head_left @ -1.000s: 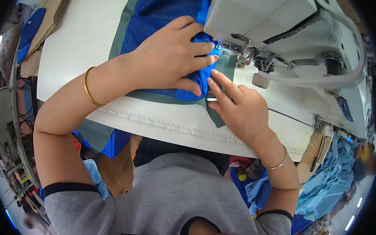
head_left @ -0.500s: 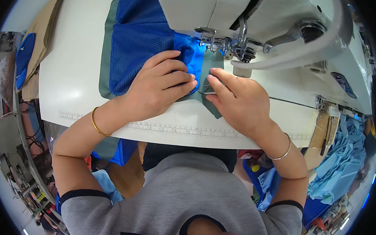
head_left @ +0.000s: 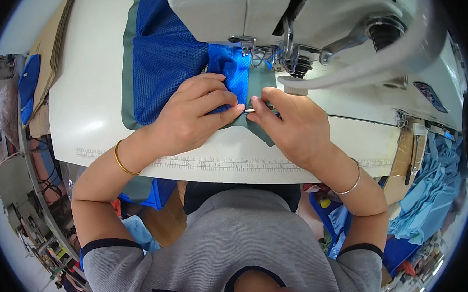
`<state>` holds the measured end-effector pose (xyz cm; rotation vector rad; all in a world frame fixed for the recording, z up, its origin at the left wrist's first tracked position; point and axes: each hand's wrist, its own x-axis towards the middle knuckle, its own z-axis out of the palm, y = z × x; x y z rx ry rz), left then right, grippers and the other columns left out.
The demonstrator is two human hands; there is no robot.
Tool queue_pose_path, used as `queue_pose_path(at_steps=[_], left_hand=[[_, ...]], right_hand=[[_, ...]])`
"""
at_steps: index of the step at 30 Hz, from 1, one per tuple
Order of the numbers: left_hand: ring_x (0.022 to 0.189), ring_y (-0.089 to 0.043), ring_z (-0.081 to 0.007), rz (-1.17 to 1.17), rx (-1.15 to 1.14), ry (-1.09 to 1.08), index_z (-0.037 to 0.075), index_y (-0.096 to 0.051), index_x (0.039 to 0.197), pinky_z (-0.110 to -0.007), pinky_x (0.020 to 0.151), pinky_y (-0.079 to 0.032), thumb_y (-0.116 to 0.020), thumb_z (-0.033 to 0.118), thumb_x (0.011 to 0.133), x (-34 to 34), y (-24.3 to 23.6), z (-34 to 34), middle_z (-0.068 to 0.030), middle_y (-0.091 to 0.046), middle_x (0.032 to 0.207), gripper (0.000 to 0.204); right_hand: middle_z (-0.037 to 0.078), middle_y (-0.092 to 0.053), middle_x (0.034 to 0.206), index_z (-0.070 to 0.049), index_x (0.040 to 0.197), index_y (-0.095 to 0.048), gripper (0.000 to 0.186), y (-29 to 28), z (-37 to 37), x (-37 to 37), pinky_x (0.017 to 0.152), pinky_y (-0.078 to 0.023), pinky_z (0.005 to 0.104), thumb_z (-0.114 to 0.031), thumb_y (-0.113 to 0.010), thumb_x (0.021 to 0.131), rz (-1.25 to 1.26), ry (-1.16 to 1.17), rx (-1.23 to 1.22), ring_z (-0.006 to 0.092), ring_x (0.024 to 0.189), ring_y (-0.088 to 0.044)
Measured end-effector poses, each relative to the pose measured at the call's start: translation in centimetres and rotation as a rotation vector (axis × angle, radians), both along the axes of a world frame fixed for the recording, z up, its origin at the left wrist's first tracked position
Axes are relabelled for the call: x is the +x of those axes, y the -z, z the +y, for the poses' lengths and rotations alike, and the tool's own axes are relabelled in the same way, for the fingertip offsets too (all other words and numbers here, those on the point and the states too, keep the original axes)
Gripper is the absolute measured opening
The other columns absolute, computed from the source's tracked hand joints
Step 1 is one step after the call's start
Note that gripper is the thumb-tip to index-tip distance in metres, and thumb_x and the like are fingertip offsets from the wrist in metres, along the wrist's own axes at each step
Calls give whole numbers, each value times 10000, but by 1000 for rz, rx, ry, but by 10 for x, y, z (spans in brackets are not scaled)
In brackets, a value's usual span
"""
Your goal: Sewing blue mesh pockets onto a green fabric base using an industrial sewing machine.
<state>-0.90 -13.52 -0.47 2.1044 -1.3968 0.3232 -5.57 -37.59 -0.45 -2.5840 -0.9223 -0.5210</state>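
Observation:
Blue mesh fabric (head_left: 169,70) with a shiny blue strip (head_left: 229,67) and a grey-green border (head_left: 129,93) lies on the white sewing table. My left hand (head_left: 192,114) presses on the blue fabric near its lower corner, fingers bent and thumb at the seam. Close to that thumb, my right hand (head_left: 293,121) pinches a slim metal tool (head_left: 250,110); only its bright tip and a dark part show, so its exact kind is hidden. Just beyond both hands, the sewing machine's presser and needle parts (head_left: 287,58) stand over the strip's far end.
The white machine head (head_left: 211,15) and a pale curved arm (head_left: 367,65) overhang the work. A printed ruler (head_left: 235,164) runs along the table's front edge. Light-blue cloth (head_left: 427,189) is piled at right. Cardboard (head_left: 54,49) stands at left.
The whole view has shifted slightly. My left thumb and the right hand's fingers have come closer together at the seam. The dark prongs seen earlier are now mostly covered, with a bright tip showing.

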Motion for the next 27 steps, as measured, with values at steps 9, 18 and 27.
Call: queue_pose_path(at_steps=[9,18,27], left_hand=[[1023,-650,-306,-55,52,22,2,-746,1011,-457,945,-548,-742,90,741,-3,-1,0,-114,-711,1091,284],[1041,-641,-282,-88,38,56,-3,-728,1084,-430,902,-532,-711,97,782,0,3,4,-99,-708,1120,318],[1042,-628,-273,-160,25,57,3,-722,1066,-423,915,-514,-703,115,792,9,7,1,-87,-689,1113,297]], right_hand=[[37,-668,986,-78,1042,-731,300,2,3,-8,556,-471,315,-241,-811,803,140,40,31,173,654,-599],[81,-666,1294,-20,1154,-709,407,-4,-2,-9,564,-464,303,-294,-758,858,65,-78,-117,153,637,-504],[57,-663,1348,-25,1196,-707,497,0,-7,2,556,-467,299,-257,-821,771,73,-83,-151,146,630,-538]])
